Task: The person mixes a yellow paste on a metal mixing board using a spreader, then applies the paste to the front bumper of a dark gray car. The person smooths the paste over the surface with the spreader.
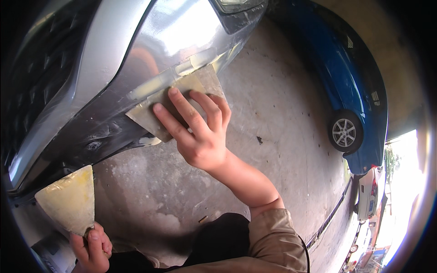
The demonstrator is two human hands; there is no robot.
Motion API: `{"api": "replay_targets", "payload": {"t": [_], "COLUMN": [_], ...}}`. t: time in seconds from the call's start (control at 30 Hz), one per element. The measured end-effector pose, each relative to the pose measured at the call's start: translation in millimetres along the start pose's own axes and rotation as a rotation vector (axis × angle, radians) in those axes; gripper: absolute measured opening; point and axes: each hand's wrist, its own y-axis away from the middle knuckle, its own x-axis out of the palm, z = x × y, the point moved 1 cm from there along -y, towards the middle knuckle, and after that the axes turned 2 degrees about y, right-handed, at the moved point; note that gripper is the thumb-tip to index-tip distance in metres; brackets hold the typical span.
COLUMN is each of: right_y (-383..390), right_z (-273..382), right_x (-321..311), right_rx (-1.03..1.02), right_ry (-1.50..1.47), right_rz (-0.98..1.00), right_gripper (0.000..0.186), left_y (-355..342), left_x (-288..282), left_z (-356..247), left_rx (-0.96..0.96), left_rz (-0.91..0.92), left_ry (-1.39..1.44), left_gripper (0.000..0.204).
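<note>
At the lower left, my left hand [92,248] is closed round the handle of a putty knife [68,199], its wide blade coated with pale yellow filler. My right hand [200,132] holds a flat rectangular metal spreader [150,113], fingers spread over its face. The spreader's far edge lies against the car bumper [102,120], along a band of pale yellow filler [154,85]. More filler shows toward the bumper's corner. My right thumb is mostly hidden behind the spreader and hand.
A black grille [41,68] and silver trim fill the left, with a headlight [234,5] at the top. Beyond the concrete floor [273,118] stands a blue car [359,98] at the right. A white car [368,193] is farther off. A bucket-like container [54,252] sits below the putty knife.
</note>
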Motion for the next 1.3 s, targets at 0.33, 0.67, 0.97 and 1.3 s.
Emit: {"api": "replay_targets", "payload": {"t": [0.33,0.67,0.97,1.3], "right_y": [-5,-1,-1,0], "right_z": [31,30,17,37], "right_x": [19,9,9,-56], "right_rx": [-0.043,-0.023,0.003,0.288], "right_ry": [0.014,-0.027,0.014,-1.289], "right_rz": [-0.059,-0.104,0.021,0.030], "right_gripper": [0.052,0.053,0.052,0.053], "left_y": [1,1,-3,-25], "left_x": [-4,-4,-1,8], "left_z": [0,0,0,-19], "left_rx": [-0.018,-0.016,0.045,-0.128], "left_rz": [0.008,0.006,0.092,0.545], "left_ry": [-0.053,-0.015,-0.009,-0.038], "left_gripper": [0.011,0.014,0.013,0.025]}}
